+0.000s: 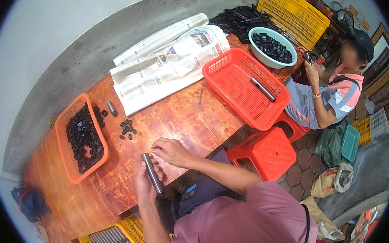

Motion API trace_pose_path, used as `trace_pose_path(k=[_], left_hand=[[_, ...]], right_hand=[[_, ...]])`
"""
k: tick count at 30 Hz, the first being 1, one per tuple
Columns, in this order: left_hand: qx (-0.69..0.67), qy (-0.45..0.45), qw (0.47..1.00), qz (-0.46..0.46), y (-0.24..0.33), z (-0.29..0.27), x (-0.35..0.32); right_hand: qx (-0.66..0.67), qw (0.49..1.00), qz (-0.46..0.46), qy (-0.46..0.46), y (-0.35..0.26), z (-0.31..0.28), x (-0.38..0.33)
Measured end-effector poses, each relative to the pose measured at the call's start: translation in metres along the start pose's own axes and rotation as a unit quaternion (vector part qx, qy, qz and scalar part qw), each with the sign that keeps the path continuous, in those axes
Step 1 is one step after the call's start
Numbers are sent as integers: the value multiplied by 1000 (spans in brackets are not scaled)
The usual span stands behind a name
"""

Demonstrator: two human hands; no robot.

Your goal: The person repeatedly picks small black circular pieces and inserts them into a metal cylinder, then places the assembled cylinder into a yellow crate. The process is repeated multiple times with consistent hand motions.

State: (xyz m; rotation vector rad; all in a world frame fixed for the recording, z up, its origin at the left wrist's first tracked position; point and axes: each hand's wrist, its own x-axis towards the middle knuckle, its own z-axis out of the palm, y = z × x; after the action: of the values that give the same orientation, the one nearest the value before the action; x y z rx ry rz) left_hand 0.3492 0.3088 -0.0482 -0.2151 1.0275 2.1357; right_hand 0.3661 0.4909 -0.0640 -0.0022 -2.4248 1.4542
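Observation:
My left hand point(143, 185) is wrapped round a shiny metal tube point(152, 173) with a dark lower end, tilted over the table's near edge. Beside the tube's upper end is my right hand point(171, 151), its fingers curled together; whatever they may pinch is too small to make out. Beyond my hands, a small cluster of black caps point(127, 128) lies on the wooden table point(171, 118). An orange basket point(74, 173) at the left holds many more black pieces. A short metal cylinder point(112, 108) stands by that basket, with a few loose black pieces next to it.
A red basket point(227, 77) holds another metal tube. Newspaper point(162, 64), a pale bowl point(256, 49) of black parts and a yellow crate point(293, 11) lie beyond. A co-worker point(333, 87) sits at the right, near a red stool point(270, 150). Another yellow crate point(136, 229) holds tubes below.

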Motion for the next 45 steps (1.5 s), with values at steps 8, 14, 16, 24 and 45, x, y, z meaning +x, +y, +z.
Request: trace_pose_path(k=[8, 14, 16, 24, 45], left_hand=[[12, -8, 1000, 8, 0, 0, -2], [60, 6, 998, 34, -3, 3, -5], [71, 5, 997, 34, -3, 4, -7], [48, 0, 998, 31, -3, 1, -5], [119, 10, 992, 28, -2, 15, -11]], right_hand=[[-2, 1000, 11, -1, 0, 0, 0], [-17, 1000, 9, -1, 1, 1, -1], [-19, 1000, 9, -1, 1, 1, -1], [-21, 1000, 10, -7, -1, 0, -1], [6, 999, 45, -16, 3, 4, 2]])
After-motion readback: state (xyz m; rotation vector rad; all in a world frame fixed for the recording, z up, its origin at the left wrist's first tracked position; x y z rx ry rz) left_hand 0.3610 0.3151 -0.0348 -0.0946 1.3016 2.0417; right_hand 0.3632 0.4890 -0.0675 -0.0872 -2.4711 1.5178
